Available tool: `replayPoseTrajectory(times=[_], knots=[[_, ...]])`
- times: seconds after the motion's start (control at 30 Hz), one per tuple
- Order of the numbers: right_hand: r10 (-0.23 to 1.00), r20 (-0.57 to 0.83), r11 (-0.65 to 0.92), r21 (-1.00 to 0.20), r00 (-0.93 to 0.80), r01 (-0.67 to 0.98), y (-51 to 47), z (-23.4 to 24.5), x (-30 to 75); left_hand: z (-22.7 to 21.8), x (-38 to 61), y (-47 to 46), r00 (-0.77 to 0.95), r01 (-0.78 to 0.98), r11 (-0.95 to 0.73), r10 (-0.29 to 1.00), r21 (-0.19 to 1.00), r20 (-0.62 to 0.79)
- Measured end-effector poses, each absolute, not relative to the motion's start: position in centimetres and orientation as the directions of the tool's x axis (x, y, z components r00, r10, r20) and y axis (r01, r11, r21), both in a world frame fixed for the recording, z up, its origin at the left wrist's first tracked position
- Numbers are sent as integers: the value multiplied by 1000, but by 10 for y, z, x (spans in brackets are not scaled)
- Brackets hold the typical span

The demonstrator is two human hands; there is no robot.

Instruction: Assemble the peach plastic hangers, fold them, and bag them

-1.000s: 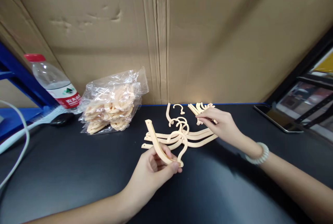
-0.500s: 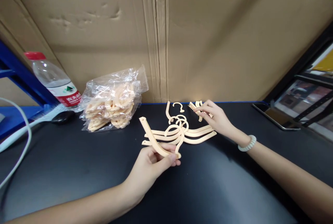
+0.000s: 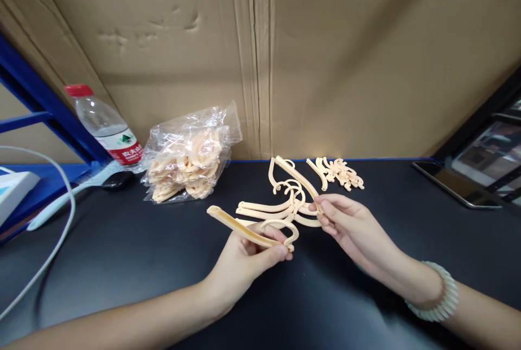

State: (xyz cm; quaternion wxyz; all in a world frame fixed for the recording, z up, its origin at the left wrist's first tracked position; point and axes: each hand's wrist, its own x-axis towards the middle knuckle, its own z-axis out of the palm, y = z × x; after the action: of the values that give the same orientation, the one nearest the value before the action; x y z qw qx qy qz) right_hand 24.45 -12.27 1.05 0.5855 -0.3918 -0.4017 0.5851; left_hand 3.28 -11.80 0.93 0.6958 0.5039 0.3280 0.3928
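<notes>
1. The left hand (image 3: 240, 260) is closed in a pinch, its thumb (image 3: 268, 259) stretched out on the camera side of the curled fingers (image 3: 278, 235).
2. The left wrist (image 3: 207, 296) lies below and to the left of those fingers, looking nearly straight.
3. The left forearm (image 3: 146, 317) slants down and away to the left, bare as far as it shows.
4. The right hand (image 3: 354, 228) also pinches, its fingertips bunched and pointing left, just beyond and to the right of the left fingers; the two hands are apart.
5. The right wrist (image 3: 425, 284) sits below and to the right of its fingers.
6. The right forearm (image 3: 484, 306), bare too, runs down and further right from them.
</notes>
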Motion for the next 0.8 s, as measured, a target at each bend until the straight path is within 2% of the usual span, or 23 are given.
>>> replayPoseTrajectory(times=[0.17, 0.3, 0.47, 0.8], knots=[[993, -59, -100, -869, -100, -484, -125, 2, 237, 7, 32, -114, 454, -190, 151, 889, 970, -50], [980, -35, -112, -912, -198, -395, -128, 2, 230, 4, 31, -110, 437, -185, 168, 897, 968, -72], [986, -6, -59, -948, -168, -312, -128, 0, 225, 5, 32, -109, 458, -203, 190, 885, 961, -78], [954, 62, -10, -971, -294, -238, -126, -5, 227, 10, 34, -109, 560, -278, 163, 828, 947, 22]])
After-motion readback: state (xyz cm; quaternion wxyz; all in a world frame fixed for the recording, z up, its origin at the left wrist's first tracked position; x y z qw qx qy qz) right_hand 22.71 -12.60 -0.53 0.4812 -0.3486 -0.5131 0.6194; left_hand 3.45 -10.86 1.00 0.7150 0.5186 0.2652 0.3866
